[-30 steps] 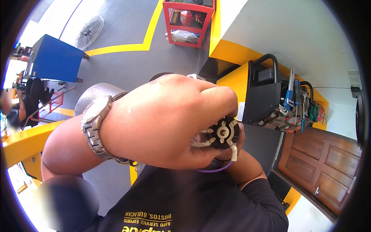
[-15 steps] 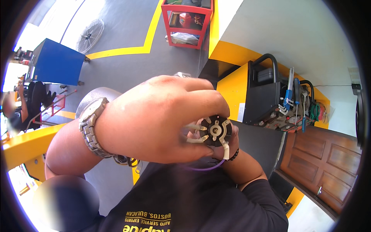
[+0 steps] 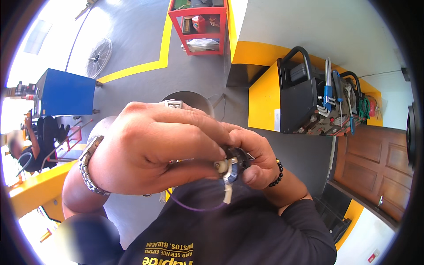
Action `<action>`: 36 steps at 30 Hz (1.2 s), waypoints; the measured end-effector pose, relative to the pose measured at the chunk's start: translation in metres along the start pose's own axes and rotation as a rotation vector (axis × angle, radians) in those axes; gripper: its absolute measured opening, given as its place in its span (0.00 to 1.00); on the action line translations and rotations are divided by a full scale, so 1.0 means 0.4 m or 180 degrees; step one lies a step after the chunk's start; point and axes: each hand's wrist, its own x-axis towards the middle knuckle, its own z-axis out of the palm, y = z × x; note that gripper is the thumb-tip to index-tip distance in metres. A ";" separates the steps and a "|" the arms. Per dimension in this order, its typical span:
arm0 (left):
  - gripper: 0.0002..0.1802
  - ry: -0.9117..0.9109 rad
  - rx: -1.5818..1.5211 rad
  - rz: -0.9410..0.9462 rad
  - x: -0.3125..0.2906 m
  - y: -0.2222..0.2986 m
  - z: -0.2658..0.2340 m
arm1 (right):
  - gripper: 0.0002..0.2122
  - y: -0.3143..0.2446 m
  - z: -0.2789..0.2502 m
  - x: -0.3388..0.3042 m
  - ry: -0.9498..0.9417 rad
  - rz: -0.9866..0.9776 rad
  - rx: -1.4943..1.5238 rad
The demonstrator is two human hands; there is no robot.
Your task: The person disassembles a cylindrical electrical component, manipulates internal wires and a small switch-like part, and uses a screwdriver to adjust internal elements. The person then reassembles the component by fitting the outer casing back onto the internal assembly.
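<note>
Between my two hands, in front of my chest, is a small round black electrical part (image 3: 232, 168) with metal terminals. Its black body is gripped by my right hand (image 3: 258, 152), thumb on the near side and fingers behind. My left hand (image 3: 163, 143), a metal watch at its wrist, reaches across and pinches a pale terminal piece on the part's face. A white-sleeved connector (image 3: 228, 194) points down from the part, and a purple wire (image 3: 198, 210) loops from it back below my left hand. My left fingers hide much of the part.
A black and yellow tool cabinet (image 3: 265, 99) with hand tools on it stands at the right, near a brown wooden door (image 3: 371, 172). A red cart (image 3: 201, 33) is far ahead. At the left are a blue cabinet (image 3: 66, 92), a yellow rail (image 3: 39, 181) and another person (image 3: 28, 141).
The part has tilted, so its terminal face turns away from view. My left fingers have closed onto its terminals; my right hand now shows beside it. The whole view has shifted slightly.
</note>
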 end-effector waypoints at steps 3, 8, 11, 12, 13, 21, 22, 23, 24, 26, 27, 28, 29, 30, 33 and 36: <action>0.21 0.0017 0.0000 -0.0003 0.001 -0.008 0.001 | 0.23 -0.004 -0.008 0.008 -0.0037 -0.0158 -0.0361; 0.30 0.0157 -0.0234 -0.0201 -0.001 -0.024 0.000 | 0.23 -0.006 -0.005 0.011 -0.0003 -0.0160 -0.0447; 0.37 -0.0068 0.0055 -0.0206 0.011 -0.022 -0.017 | 0.23 -0.002 -0.006 0.013 -0.0002 -0.0240 -0.0566; 0.38 -0.0158 0.0285 -0.0164 0.017 -0.019 -0.019 | 0.23 0.000 0.000 0.011 0.0060 -0.0215 -0.0512; 0.39 -0.0164 0.0540 -0.0071 0.018 -0.019 -0.015 | 0.24 -0.001 0.004 0.011 0.0073 -0.0118 -0.0371; 0.33 -0.0178 0.0854 0.0141 0.016 -0.002 -0.005 | 0.27 0.010 0.002 -0.005 -0.0065 0.0502 0.0347; 0.32 -0.0150 0.0804 0.0122 0.013 -0.004 -0.005 | 0.27 0.009 -0.011 -0.008 -0.0098 0.0647 0.0420; 0.32 -0.0119 0.0763 0.0107 0.011 -0.006 -0.006 | 0.25 0.010 -0.017 -0.009 -0.0076 0.0743 0.0516; 0.32 -0.0099 0.0762 0.0154 0.010 -0.008 -0.007 | 0.24 0.011 -0.022 -0.011 -0.0044 0.0837 0.0616; 0.31 -0.0054 0.0753 0.0273 0.014 -0.010 -0.008 | 0.18 0.012 -0.027 -0.015 0.0139 0.0805 0.0705; 0.30 -0.0058 0.0790 0.0235 0.015 -0.008 -0.010 | 0.15 0.015 -0.031 -0.015 0.0221 0.0721 0.0668; 0.30 -0.0066 0.0826 0.0203 0.013 -0.004 -0.016 | 0.13 0.025 -0.032 -0.013 0.0288 0.0506 0.0482; 0.30 -0.0040 0.0849 0.0179 0.010 0.000 -0.018 | 0.11 0.024 -0.033 -0.009 0.0345 0.0315 0.0271; 0.30 -0.0020 0.0844 0.0178 0.018 -0.007 -0.019 | 0.11 0.009 -0.038 -0.001 0.0467 -0.0044 -0.0265; 0.30 0.0093 0.0783 0.0242 0.014 -0.009 -0.025 | 0.10 -0.021 -0.059 -0.014 0.0868 0.0097 -0.0851; 0.31 0.0143 0.0818 0.0125 0.008 -0.008 -0.018 | 0.11 -0.031 -0.106 -0.043 0.1828 -0.0204 -0.1141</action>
